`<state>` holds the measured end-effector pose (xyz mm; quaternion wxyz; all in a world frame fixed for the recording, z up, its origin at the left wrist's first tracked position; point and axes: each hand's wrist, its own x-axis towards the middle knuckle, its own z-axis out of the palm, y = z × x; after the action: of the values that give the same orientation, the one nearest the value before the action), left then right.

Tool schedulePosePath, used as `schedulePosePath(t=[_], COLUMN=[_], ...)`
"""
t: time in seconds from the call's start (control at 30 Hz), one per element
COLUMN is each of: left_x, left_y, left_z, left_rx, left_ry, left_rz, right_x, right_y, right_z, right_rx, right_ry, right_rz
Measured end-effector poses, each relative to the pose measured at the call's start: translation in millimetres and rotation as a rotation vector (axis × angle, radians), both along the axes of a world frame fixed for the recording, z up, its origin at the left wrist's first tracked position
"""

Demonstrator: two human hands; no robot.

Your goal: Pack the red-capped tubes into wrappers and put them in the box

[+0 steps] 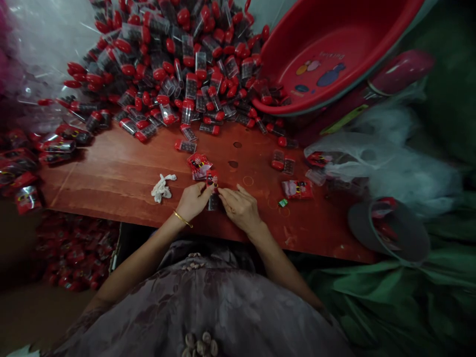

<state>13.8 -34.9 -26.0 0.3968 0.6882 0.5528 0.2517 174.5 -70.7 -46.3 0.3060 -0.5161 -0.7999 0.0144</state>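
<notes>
Between my hands, near the table's front edge, is a small clear container with dark contents and a red printed wrapper (211, 179) at its upper end. My left hand (194, 201) is closed on its left side, thumb across the wrapper. From the right, the fingertips of my right hand (241, 207) press at the same container, the fingers bent together. Just beyond lies a stack of red printed wrappers (199, 165). A crumpled white cloth or tissue (162, 188) sits left of my left hand.
A large heap of clear containers with red caps (189, 84) covers the back of the wooden table (100, 173). At the back right leans a red basin (290, 74). Right are a printed packet (297, 189), a plastic bag (375, 158) and a grey bin (359, 225). Wrapped packets (74, 253) fill the lower left.
</notes>
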Motion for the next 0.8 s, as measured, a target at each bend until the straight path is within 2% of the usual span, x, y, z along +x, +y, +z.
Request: schedulePosePath(t=[0.23, 0.33, 0.4, 0.47, 0.53, 0.6, 0.67, 0.8], left_x=[1.3, 5.1, 8.1, 10.0, 9.9, 7.8, 4.7, -0.4], left_y=[-0.6, -5.2, -9.1, -11.7, -12.1, -11.0, -10.0, -10.5], left_z=[-0.9, -0.6, -0.6, -1.1, -3.1, -6.8, -11.9, -21.8], left_rx=[0.077, 0.11, 0.125, 0.162, 0.217, 0.263, 0.299, 0.394], left_ry=[0.148, 0.218, 0.199, 0.108, -0.013, -0.102, -0.118, -0.066], left_rz=[-0.02, -0.072, -0.083, -0.049, -0.016, -0.018, -0.049, -0.129], right_x=[-1.2, -2.6, -0.7, 2.6, 6.2, 9.1, 11.0, 13.4], right_y=[2.5, 9.2, 15.2, 19.8, 21.9, 21.7, 20.7, 19.4], right_z=[-8.0, -8.0, -6.0, -3.6, -2.3, -3.3, -6.3, -13.1], right_rx=[0.11, 0.084, 0.013, -0.102, -0.236, -0.312, -0.294, -0.164], right_ry=[-0.145, -0.143, -0.055, 0.14, 0.356, 0.478, 0.519, 0.544], right_rz=[-0.001, -0.069, -0.131, -0.153, -0.086, 0.029, 0.103, 0.133])
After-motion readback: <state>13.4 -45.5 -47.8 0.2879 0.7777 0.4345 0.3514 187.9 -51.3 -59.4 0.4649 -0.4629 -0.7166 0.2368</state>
